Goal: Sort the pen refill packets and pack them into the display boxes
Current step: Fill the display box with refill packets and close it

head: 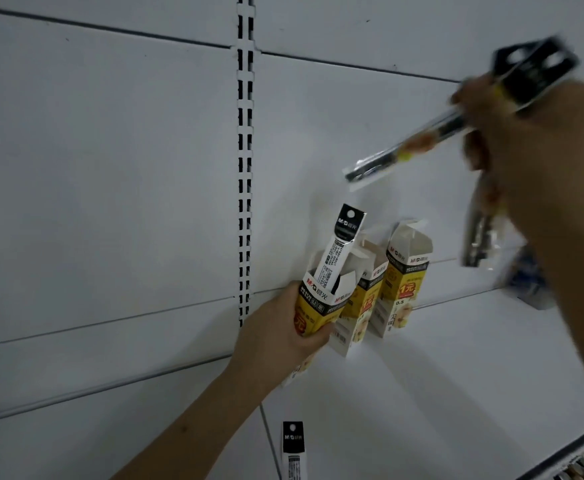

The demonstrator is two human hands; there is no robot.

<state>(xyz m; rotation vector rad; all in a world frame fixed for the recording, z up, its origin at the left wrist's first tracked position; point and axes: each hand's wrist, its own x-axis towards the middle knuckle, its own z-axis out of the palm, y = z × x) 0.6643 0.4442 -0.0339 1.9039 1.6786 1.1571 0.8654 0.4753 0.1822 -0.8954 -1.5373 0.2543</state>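
Observation:
My left hand (280, 332) grips a yellow and white display box (318, 306) on the white shelf, with one refill packet (339, 244) standing out of its open top. Two more open display boxes (363, 306) (399, 285) stand just to its right against the back panel. My right hand (540, 161) is raised at the upper right and holds blurred refill packets (432, 140). One packet slants down and left from that hand toward the boxes. Another hangs below the hand (479, 233).
A loose refill packet (294, 448) lies on the shelf (456, 375) near the bottom edge. A slotted white upright (245, 168) runs down the back panel. More blurred packets (526, 278) lie at the shelf's back right, and a lower shelf edge (574, 459) shows bottom right.

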